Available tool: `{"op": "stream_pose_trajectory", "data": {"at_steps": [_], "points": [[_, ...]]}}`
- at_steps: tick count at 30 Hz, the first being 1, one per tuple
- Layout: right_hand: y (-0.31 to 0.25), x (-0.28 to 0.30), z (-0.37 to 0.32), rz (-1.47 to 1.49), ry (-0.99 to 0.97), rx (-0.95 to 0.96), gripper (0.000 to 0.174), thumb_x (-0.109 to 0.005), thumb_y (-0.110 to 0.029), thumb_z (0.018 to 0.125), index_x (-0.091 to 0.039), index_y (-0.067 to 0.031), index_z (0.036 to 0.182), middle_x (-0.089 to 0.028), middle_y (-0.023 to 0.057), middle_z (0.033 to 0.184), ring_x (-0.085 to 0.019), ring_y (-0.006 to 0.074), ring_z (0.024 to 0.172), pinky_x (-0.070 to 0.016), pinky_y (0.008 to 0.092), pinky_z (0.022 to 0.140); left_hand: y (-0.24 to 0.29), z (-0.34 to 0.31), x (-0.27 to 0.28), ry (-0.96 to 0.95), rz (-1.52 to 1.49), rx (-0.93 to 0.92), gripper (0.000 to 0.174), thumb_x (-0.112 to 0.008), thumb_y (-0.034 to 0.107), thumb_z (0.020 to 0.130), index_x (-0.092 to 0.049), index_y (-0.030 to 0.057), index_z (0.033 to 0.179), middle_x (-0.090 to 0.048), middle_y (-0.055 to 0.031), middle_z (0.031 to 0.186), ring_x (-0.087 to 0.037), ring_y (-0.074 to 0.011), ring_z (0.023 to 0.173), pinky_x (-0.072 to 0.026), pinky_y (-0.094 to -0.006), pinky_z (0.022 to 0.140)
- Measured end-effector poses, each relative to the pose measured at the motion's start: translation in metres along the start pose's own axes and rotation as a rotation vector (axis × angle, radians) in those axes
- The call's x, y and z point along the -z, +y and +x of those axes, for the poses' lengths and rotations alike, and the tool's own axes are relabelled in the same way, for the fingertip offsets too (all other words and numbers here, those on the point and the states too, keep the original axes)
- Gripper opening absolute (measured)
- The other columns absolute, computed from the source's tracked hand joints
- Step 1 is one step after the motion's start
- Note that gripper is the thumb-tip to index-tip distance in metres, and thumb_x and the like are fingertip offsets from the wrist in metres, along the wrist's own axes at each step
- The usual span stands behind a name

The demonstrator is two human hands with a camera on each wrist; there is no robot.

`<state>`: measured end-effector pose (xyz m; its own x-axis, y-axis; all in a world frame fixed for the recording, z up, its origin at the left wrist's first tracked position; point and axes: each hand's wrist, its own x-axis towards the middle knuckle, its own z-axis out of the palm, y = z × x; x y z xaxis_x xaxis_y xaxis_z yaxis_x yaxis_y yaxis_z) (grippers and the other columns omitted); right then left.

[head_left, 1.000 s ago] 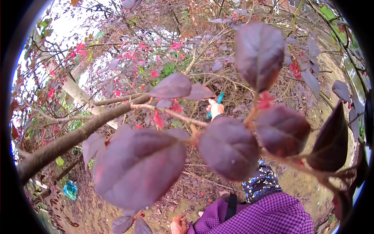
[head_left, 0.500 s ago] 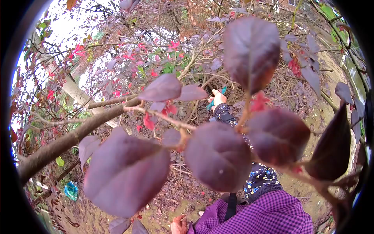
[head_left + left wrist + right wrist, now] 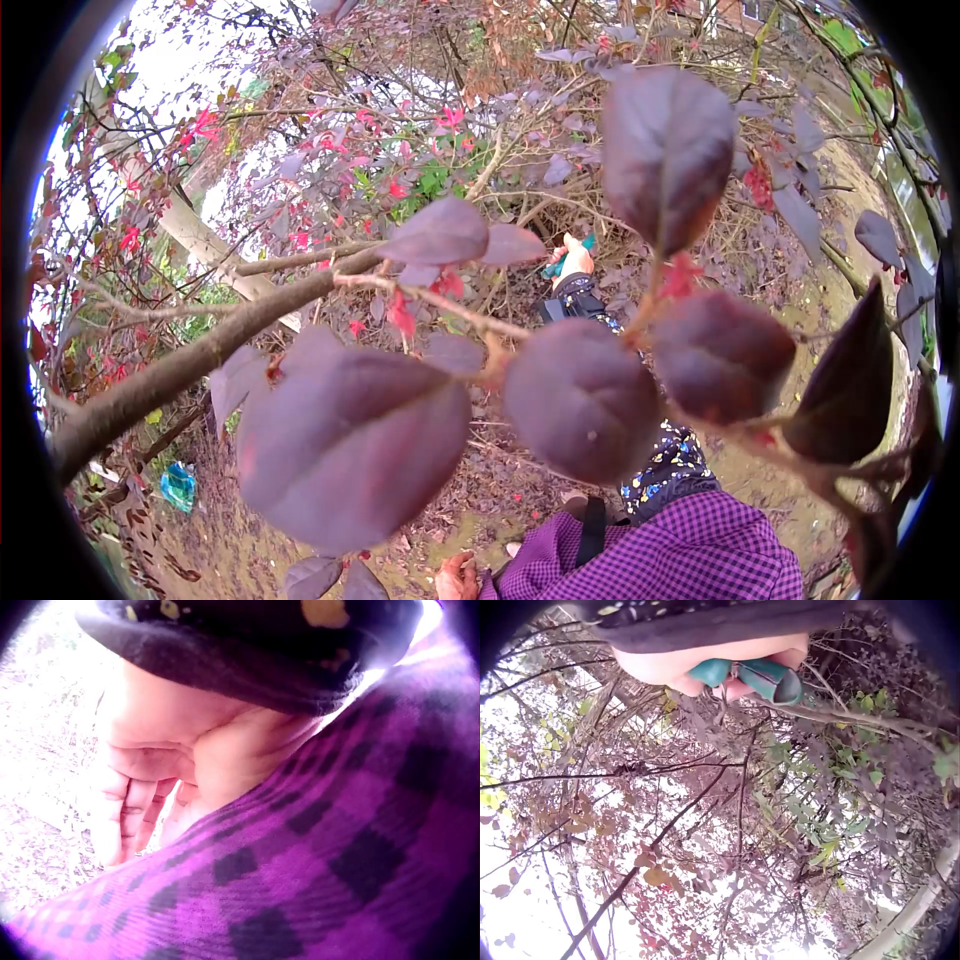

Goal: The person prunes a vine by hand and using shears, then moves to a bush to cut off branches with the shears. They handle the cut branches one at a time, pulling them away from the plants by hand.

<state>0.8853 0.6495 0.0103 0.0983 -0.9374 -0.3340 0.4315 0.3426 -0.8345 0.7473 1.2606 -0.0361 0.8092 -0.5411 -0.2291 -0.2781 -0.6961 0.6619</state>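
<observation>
Bush: dark purple leaves and twigs nearly everywhere, so my guess is snagging is the main worry.
Checked top: purple and black, low in the head view, well away from the thick of the twigs.
Thick branch: slants in from the left, near the head camera; lean forward carelessly and you could probably bump it.
Patterned sleeve: dark with bright flecks, on the reaching arm; a stray twig might hook it if the arm gets pulled back fast.
Right hand: stretched out into the twigs, fingers wrapped round the teal tool.
Left hand: down by the checked top, fingers loosely bent, holding nothing. No help steadying twigs, so one could whip back, I'd say.
Teal tool: in the right hand among the twigs; can't make out its working end, tbh. A thin stem wedging between the two teal parts could jam it.
Near leaves: big blurry ones hide part of the reaching arm, so misjudging the reach seems easy.
</observation>
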Motion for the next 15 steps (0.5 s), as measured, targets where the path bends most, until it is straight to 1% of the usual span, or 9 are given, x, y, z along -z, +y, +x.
{"op": "stream_pose_trajectory", "data": {"at_steps": [2, 3, 4, 7, 8, 10, 12, 14, 15], "points": [[0.027, 0.009, 0.013, -0.178, 0.109, 0.194, 0.028, -0.056, -0.034, 0.081, -0.055, -0.0072, 0.074, -0.057, 0.0063, 0.062, -0.055, 0.0174, 0.054, -0.0412, 0.0382, 0.05, 0.004, 0.0, 0.001, -0.001, 0.008, -0.022, 0.02, -0.056, 0.019, 0.085, -0.065, 0.0088, 0.1, -0.065, -0.0174, 0.089, -0.063, -0.03, 0.082, -0.0498, -0.0365, 0.071], [0.042, 0.012, 0.02, -0.367, 0.234, 0.393, 0.028, -0.055, -0.034, 0.081, -0.055, -0.0071, 0.073, -0.057, 0.0065, 0.062, -0.055, 0.0171, 0.053, -0.0408, 0.0385, 0.049, 0.015, -0.002, 0.004, 0.019, 0.044, -0.051, 0.021, -0.056, 0.019, 0.085, -0.065, 0.0088, 0.1, -0.065, -0.0175, 0.089, -0.063, -0.0305, 0.081, -0.0497, -0.037, 0.07], [0.017, 0.022, -0.016, 0.32, -0.168, -0.195, 0.028, -0.055, -0.033, 0.083, -0.054, -0.0094, 0.068, -0.055, 0.0047, 0.06, -0.054, 0.0167, 0.054, -0.0425, 0.0369, 0.051, 0.021, 0.001, 0.004, 0.042, 0.077, -0.082, 0.021, -0.056, 0.02, 0.085, -0.065, 0.0088, 0.1, -0.065, -0.0175, 0.089, -0.063, -0.0311, 0.08, -0.0496, -0.0376, 0.07], [-0.002, 0.047, -0.103, 0.22, -0.366, -0.357, 0.027, -0.056, -0.031, 0.084, -0.052, -0.0119, 0.066, -0.055, 0.0031, 0.059, -0.053, 0.0155, 0.056, -0.0441, 0.0328, 0.056, -0.004, -0.001, 0.0, -0.086, 0.267, 0.018, 0.022, -0.055, 0.021, 0.085, -0.064, 0.0083, 0.1, -0.064, -0.0184, 0.089, -0.062, -0.0335, 0.078, -0.0491, -0.0392, 0.068], [-0.008, 0.054, -0.138, 0.158, -0.396, -0.385, 0.026, -0.056, -0.031, 0.084, -0.052, -0.0123, 0.067, -0.055, 0.0026, 0.06, -0.054, 0.015, 0.057, -0.0442, 0.0317, 0.057, -0.013, -0.001, -0.003, 0.047, 0.188, -0.19, 0.021, -0.057, 0.022, 0.085, -0.063, 0.0087, 0.101, -0.064, -0.0135, 0.082, -0.061, -0.0266, 0.069, -0.0491, -0.0345, 0.063], [0.021, 0.079, -0.163, 0.028, -0.635, -0.528, 0.026, -0.056, -0.032, 0.085, -0.053, -0.0126, 0.068, -0.056, 0.0017, 0.06, -0.054, 0.0152, 0.057, -0.0437, 0.0314, 0.056, 0.007, 0.004, 0.0, 0.059, -0.01, -0.028, 0.021, -0.059, 0.011, 0.077, -0.064, 0.007, 0.097, -0.059, -0.0159, 0.077, -0.059, -0.028, 0.069, -0.0481, -0.0377, 0.063], [0.05, 0.108, -0.192, -0.166, -0.834, -0.708, 0.018, -0.055, -0.028, 0.085, -0.053, -0.0101, 0.084, -0.057, 0.0024, 0.067, -0.057, 0.0157, 0.062, -0.0477, 0.0334, 0.057, 0.034, 0.008, 0.014, 0.044, 0.019, -0.082, 0.018, -0.058, 0.012, 0.077, -0.063, 0.0075, 0.094, -0.059, -0.0161, 0.077, -0.058, -0.032, 0.066, -0.0477, -0.0398, 0.062], [0.067, 0.138, -0.22, -0.254, -1.031, -1.05, 0.017, -0.056, -0.026, 0.085, -0.053, -0.0093, 0.087, -0.058, 0.0042, 0.07, -0.058, 0.0171, 0.065, -0.0498, 0.0337, 0.06, 0.022, 0.007, 0.014, 0.07, 0.064, -0.077, 0.02, -0.058, 0.012, 0.077, -0.063, 0.0081, 0.095, -0.059, -0.0177, 0.08, -0.059, -0.035, 0.071, -0.0482, -0.0418, 0.063], [0.071, 0.151, -0.239, -0.283, -0.987, -1.102, 0.02, -0.054, -0.029, 0.086, -0.054, -0.0095, 0.082, -0.059, 0.0049, 0.068, -0.057, 0.0174, 0.06, -0.049, 0.0327, 0.057, 0.031, 0.011, 0.02, 0.084, 0.107, -0.104, 0.02, -0.058, 0.012, 0.077, -0.063, 0.0082, 0.096, -0.06, -0.0178, 0.081, -0.059, -0.0355, 0.072, -0.0484, -0.0423, 0.064]]}}
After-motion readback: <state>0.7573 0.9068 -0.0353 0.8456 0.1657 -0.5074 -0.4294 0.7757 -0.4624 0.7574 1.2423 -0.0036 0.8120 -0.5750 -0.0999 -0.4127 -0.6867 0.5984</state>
